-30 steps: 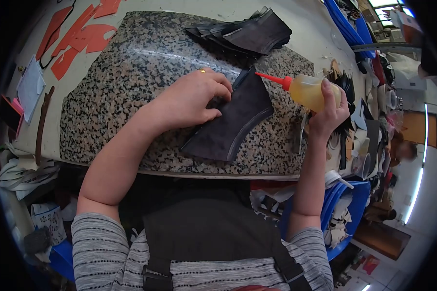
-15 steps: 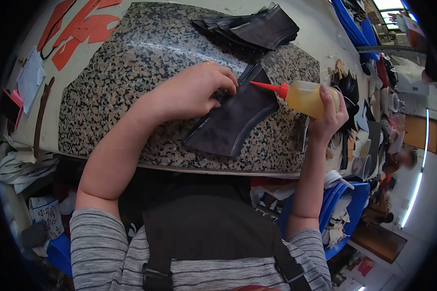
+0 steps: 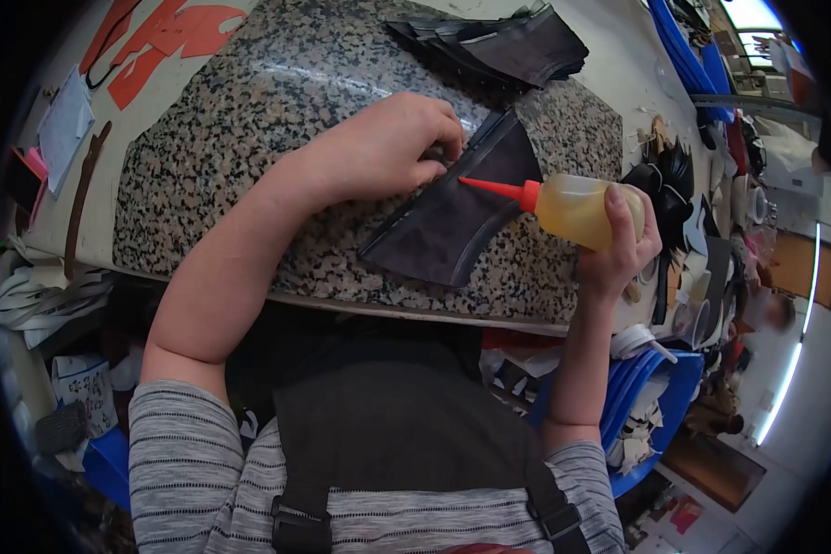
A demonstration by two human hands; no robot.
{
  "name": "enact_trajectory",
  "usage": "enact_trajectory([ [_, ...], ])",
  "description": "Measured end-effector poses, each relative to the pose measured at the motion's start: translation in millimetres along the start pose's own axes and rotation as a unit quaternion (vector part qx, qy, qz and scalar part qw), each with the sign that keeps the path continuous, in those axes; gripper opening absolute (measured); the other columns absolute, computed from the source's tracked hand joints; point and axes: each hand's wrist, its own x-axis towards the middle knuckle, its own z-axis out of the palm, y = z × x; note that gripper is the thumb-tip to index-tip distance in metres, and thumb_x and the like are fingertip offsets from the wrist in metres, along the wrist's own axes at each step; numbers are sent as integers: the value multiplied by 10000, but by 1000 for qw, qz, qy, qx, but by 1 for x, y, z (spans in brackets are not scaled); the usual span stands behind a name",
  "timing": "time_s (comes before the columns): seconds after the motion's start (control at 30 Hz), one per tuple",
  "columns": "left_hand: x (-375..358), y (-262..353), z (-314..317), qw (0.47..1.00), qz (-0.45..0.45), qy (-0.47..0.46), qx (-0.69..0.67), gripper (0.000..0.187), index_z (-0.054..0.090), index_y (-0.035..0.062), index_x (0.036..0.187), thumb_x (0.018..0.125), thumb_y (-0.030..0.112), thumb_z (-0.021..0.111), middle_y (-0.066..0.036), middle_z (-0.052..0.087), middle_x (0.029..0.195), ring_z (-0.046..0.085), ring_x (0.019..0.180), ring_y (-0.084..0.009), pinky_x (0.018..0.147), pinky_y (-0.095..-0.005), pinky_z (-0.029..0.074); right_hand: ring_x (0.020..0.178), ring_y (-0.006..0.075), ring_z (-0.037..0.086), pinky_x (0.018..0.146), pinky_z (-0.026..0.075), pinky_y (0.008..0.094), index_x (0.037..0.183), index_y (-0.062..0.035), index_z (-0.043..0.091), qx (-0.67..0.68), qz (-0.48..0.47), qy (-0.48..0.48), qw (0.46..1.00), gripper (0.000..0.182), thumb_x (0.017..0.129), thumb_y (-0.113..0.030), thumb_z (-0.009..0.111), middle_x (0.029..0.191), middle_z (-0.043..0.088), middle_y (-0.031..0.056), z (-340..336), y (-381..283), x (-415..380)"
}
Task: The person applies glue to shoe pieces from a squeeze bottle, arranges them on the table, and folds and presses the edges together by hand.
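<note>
A dark leather piece (image 3: pixel 452 226) with one curved side lies on the speckled stone slab (image 3: pixel 222 185). Along its straight left edge, my left hand (image 3: pixel 399 146) has its fingers curled, with thumb and forefinger right at the edge. My right hand (image 3: pixel 628 238) is wrapped round a clear squeeze bottle (image 3: pixel 572 210) of yellowish liquid, tilted on its side. The bottle's red nozzle (image 3: pixel 494 188) points left, its tip over the leather close to the same edge, near my left thumb.
Behind the piece lies a stack of similar dark leather pieces (image 3: pixel 517 51). Orange-red cut pieces (image 3: pixel 180 35) and papers (image 3: pixel 65 118) are at the left. Tools and black scraps (image 3: pixel 674 180) crowd the right side. Below the table edge stands a blue bin (image 3: pixel 679 388) with scraps.
The bottle has moved left and slightly down, bringing its nozzle tip from the piece's upper right to near its left edge. My left hand stays at that edge.
</note>
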Motion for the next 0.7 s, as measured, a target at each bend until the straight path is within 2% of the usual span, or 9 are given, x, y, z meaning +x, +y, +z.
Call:
enact_trajectory([
  [0.13,0,3,6,999,-21,24,8,88,657,-11,834,761,18,698,-123,633,1126,626,1050,-284,882,-353,514,685,93,583,658,453,218,891,46,654,-1,-15,41,999,262,870,-210,710,772,648,48,2,-2,2],
  [0.27,1,-3,13,998,-11,59,9,69,652,-6,784,740,15,700,-117,618,1136,624,1037,-279,879,-351,510,682,91,582,647,451,216,902,45,647,6,-4,-1,1000,254,867,-198,711,770,646,48,-2,2,-1],
  [0.53,1,-3,19,996,-20,89,-17,112,682,-16,823,718,13,712,-108,604,1147,626,1019,-264,878,-350,509,674,93,573,642,444,216,900,34,632,8,-2,13,1000,240,865,-191,706,762,634,41,1,-2,-20],
  [0.7,1,-2,21,995,-28,98,-11,121,685,-21,815,702,16,708,-111,583,1172,611,1038,-265,881,-349,506,673,91,564,645,442,216,914,34,626,2,-10,-11,1000,252,859,-197,711,769,632,43,2,-4,-36],
])
